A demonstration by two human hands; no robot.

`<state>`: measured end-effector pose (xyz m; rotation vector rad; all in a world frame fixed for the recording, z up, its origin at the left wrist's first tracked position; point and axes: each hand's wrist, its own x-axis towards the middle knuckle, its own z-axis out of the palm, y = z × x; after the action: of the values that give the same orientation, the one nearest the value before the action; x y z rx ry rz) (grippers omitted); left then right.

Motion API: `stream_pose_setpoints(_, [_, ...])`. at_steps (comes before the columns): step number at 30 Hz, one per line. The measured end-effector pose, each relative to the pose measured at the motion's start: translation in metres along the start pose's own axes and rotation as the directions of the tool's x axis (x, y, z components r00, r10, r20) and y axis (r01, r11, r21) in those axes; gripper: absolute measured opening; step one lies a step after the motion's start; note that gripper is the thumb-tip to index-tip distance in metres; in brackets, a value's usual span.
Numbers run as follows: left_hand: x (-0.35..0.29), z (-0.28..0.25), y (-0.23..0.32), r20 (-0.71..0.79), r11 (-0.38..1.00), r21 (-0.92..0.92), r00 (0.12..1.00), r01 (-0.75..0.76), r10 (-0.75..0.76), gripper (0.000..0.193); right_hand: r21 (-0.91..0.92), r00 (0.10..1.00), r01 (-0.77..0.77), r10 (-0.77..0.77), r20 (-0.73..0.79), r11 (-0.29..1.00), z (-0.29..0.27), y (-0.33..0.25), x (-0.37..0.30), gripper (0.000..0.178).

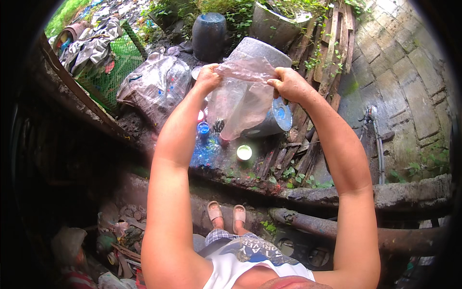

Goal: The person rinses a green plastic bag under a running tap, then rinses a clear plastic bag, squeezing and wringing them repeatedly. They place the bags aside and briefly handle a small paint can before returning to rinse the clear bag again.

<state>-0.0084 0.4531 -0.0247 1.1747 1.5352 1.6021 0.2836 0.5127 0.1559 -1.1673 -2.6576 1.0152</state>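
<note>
A thin, see-through, pinkish plastic bag (243, 106) hangs stretched between my two raised hands. My left hand (208, 80) is closed on its upper left edge, and my right hand (291, 85) pinches the upper right edge. The lower part droops loosely and partly covers what stands behind it. Past the bag, a grey round tub (262, 49) shows its rim. Below the right hand lies a bucket with a blue-stained face (281, 115). Under the bag's lower edge stand a small cup of pale green paint (244, 152) and a small blue paint pot (203, 127).
A plastic-covered heap (161, 84) sits left, beside green netting (98, 79). Farther back are a dark drum (209, 36) and a large concrete planter (274, 26). Old planks (332, 45) run along the right, near brick paving (409, 91). A thick pipe (356, 233) crosses near my feet.
</note>
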Motion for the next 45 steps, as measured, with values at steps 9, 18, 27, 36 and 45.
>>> stream_pose_setpoints(9, [0.010,0.046,0.079,-0.009,0.755,0.643,0.984,-0.129,0.176,0.039,0.142,0.999,-0.005,0.012,-0.050,0.990,0.042,-0.002,0.023,0.040])
stream_pose_setpoints(18, [0.012,0.042,0.105,0.189,0.872,0.440,0.972,-0.214,0.142,0.033,0.324,0.998,-0.024,0.004,0.063,0.946,0.058,-0.021,0.034,0.040])
stream_pose_setpoints(27, [-0.038,-0.007,0.019,0.063,0.472,0.875,0.992,-0.106,0.106,0.032,0.111,0.999,-0.010,0.004,0.049,0.994,0.013,-0.021,0.030,0.020])
stream_pose_setpoints(36, [-0.005,-0.081,0.005,-0.103,0.943,0.307,0.981,-0.125,0.164,0.011,-0.042,0.987,-0.087,0.092,0.132,0.995,-0.009,0.010,0.022,0.020])
stream_pose_setpoints(45, [-0.026,-0.079,0.065,-0.002,0.710,0.686,0.976,-0.157,0.217,0.048,0.031,0.996,-0.054,0.056,-0.070,0.998,-0.029,-0.002,0.037,0.021])
